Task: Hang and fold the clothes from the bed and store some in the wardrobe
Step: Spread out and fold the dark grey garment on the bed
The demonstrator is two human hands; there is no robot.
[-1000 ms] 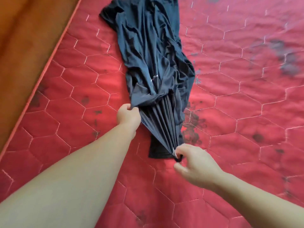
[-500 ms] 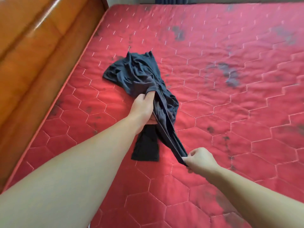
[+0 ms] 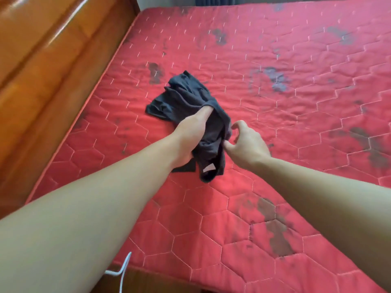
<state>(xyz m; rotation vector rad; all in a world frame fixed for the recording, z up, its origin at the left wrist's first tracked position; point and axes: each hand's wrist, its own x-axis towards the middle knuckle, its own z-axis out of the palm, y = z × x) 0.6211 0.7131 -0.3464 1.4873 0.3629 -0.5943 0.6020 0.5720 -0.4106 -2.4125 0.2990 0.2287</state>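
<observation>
Red quilted mattress (image 3: pixel 275 144) fills most of the view, stitched in a hexagon pattern and marked with dark grey stains, several far right and one patch near the bottom right. Along the left runs a glossy orange-brown wooden bed frame (image 3: pixel 42 70), rising from the near left toward the far end of the bed. At the far edge a strip of dark curtain (image 3: pixel 208 0) shows above the mattress. Two bare forearms reach in from the near side. Bunched on the mattress left of centre is a dark navy garment (image 3: pixel 182 96), crumpled into a heap with its far part spread on the surface and its near part lifted and gathered. The left hand (image 3: pixel 190 134) grips the middle of the bundle, its fingers buried in the folds. The right hand (image 3: pixel 246 142) sits just to the right of the cloth, fingers curled, its thumb and fingertips pinching the garment's right edge. A small pale label (image 3: pixel 208 167) shows on the near hanging end. A thin white cord (image 3: pixel 123 271) loops at the near bottom edge.
</observation>
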